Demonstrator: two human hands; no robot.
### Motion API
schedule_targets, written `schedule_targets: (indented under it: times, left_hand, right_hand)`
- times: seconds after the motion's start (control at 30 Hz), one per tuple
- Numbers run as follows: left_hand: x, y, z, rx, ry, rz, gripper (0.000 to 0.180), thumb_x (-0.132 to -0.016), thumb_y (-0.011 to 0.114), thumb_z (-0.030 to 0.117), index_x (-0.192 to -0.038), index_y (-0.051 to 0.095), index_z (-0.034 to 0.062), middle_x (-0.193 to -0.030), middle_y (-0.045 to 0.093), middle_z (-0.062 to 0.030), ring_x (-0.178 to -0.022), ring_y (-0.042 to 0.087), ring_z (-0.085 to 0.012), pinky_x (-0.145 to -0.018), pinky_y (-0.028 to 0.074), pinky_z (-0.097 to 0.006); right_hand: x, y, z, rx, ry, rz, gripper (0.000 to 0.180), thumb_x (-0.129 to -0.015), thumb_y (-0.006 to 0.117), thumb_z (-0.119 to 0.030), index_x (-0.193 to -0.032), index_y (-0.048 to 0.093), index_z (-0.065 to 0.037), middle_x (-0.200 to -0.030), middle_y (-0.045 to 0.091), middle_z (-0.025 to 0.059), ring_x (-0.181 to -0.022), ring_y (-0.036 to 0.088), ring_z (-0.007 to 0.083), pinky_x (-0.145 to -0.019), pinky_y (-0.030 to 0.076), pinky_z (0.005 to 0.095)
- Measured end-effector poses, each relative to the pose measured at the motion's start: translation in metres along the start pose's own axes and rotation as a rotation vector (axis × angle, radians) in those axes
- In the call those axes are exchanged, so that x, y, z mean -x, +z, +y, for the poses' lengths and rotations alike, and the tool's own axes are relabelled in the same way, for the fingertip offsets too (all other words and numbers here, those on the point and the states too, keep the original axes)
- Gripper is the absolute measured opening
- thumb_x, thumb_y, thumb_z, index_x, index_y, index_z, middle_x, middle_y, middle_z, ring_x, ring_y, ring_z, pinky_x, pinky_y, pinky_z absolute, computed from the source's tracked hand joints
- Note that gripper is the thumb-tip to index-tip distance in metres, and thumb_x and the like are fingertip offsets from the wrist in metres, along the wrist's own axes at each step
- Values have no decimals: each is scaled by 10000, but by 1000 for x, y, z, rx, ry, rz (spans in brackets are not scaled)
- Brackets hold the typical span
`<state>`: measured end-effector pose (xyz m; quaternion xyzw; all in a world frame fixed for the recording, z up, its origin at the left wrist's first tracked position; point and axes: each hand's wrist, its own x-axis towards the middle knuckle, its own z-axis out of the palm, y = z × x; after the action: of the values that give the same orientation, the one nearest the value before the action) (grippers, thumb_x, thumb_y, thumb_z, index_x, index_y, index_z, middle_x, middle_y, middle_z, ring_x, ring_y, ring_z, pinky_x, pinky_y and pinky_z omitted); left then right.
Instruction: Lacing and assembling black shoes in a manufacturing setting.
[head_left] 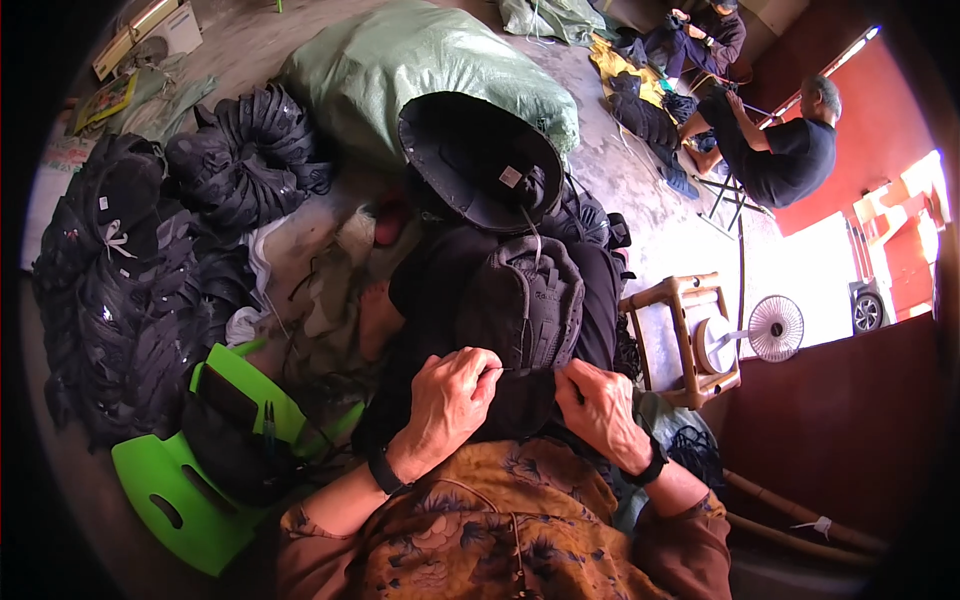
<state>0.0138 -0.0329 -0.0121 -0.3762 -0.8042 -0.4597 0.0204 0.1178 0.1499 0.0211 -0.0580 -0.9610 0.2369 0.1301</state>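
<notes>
A black shoe upper (540, 310) with lacing down its middle lies across my dark-trousered lap. At its near edge my left hand (455, 395) is closed in a pinch, thumb and forefinger together. My right hand (600, 405) pinches in the same way a short distance to the right. A thin dark line, apparently thread, runs between the two hands; its ends are hidden in the fingers. Just beyond the upper, a dark oval shell-like container (470, 150) is tilted toward me, with a pale label inside. A light cord hangs from it to the upper.
Piles of black uppers (150, 290) lie at left, near a bright green plastic stool (190, 500). A large pale green sack (410, 70) stands beyond. At right, a bamboo stool (680, 340) carries a small white fan (775, 328). Two people sit working at far right.
</notes>
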Motion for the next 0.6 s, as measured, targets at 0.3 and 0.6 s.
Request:
schedule_targets:
  times: [0.3, 0.6]
  left_hand:
    - [-14, 1, 23, -399, 222, -33, 115, -763, 646, 69, -775, 539, 110, -693, 506, -24, -666, 559, -203, -657, 410, -350]
    - [-27, -11, 11, -436, 521, -198, 75, -764, 623, 125, -803, 576, 81, -907, 587, -84, -969, 571, -229, -853, 425, -414]
  right_hand:
    - [23, 11, -5, -28, 175, 87, 196, -906, 651, -153, -769, 550, -56, -619, 592, 164, -538, 601, 367, -460, 440, 418]
    - [17, 11, -3, 56, 123, 31, 251, -905, 637, -166, -714, 510, -64, -588, 542, 157, -537, 581, 373, -476, 428, 445]
